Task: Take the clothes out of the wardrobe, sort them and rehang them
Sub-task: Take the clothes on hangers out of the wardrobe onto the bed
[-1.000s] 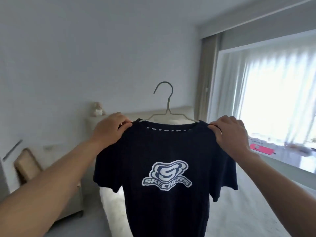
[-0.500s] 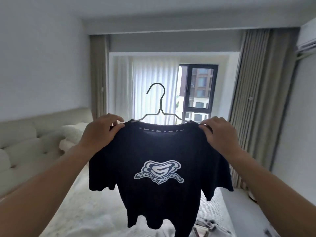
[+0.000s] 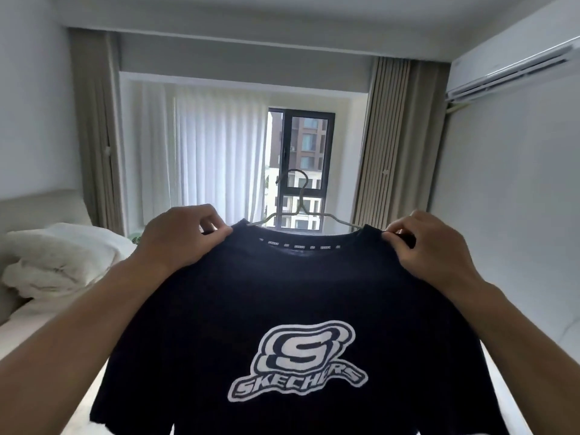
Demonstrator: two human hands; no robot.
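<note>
Navy Skechers T-shirt (image 3: 292,309) hangs on a wire hanger (image 3: 302,211), held up in front of the window (no wardrobe in view). Left hand (image 3: 182,237) and right hand (image 3: 430,246) each pinch one shoulder, equally near; the hook stands upright between them.

I count one dark T-shirt (image 3: 292,309) with a white Skechers logo, on one wire hanger (image 3: 300,211). Two hands: the left hand (image 3: 185,237) and the right hand (image 3: 430,246). One window (image 3: 306,171), two beige curtains, left curtain (image 3: 94,130) and right curtain (image 3: 398,136), one sheer curtain (image 3: 216,152), one air conditioner (image 3: 511,70), one white duvet (image 3: 59,255).
</note>
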